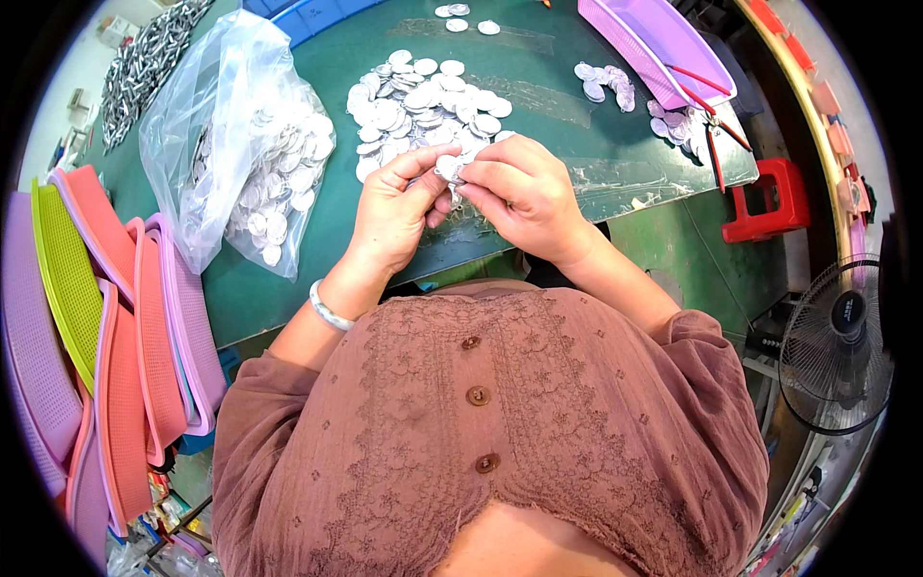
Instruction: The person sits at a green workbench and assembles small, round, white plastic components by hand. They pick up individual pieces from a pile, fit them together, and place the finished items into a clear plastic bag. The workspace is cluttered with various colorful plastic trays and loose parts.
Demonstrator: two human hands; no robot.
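My left hand [394, 207] and my right hand [524, 192] meet over the near edge of the green table [538, 77]. Together they pinch a small round white disc [447, 167] between thumbs and fingertips. Just beyond my hands lies a heap of the same white discs [423, 101]. A pale bangle [329, 310] circles my left wrist.
A clear plastic bag of discs [255, 154] lies at left. Stacked pink, purple and green trays [115, 327] stand on edge at far left. A purple basket [659, 43], red-handled pliers [716, 125] and smaller disc piles [606, 82] sit at right. A red stool [769, 197] and a fan [836, 346] stand on the floor.
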